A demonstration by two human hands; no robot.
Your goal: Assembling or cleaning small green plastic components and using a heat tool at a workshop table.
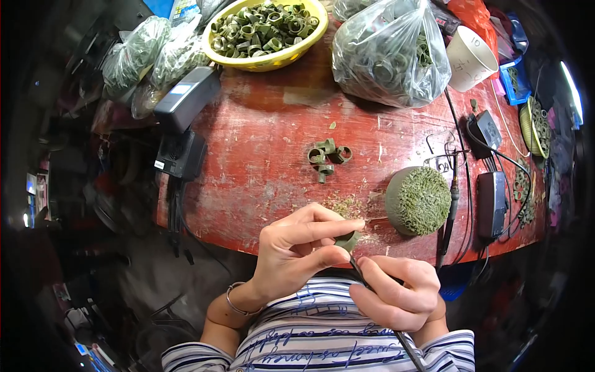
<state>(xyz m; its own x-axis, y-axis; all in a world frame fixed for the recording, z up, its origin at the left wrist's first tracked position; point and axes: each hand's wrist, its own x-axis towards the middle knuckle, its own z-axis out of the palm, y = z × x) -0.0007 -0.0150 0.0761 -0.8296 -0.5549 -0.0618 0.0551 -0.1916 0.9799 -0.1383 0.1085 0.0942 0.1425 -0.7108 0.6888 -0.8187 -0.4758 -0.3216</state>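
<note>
Between thumb and fingers, my left hand [291,248] pinches a small dark-green piece [349,240], much of it covered by the fingertips. My right hand [400,294] is closed round a thin dark rod-like tool [408,348]. The tool's upper end meets or nearly meets the green piece; its exact tip is hard to make out. Both hands are close together in front of the striped shirt, at the near table edge. Beyond them, a few green ring-shaped pieces [321,152] lie in a small cluster. Pale-green crumbs are scattered just past my left fingers.
On the worn red table [260,155] stands a round block [419,201] with a rough green top. A yellow basket [266,61] of green rings, a clear bag [390,56] and a white cup [472,59] stand farther back. Black adapters and cables line both sides.
</note>
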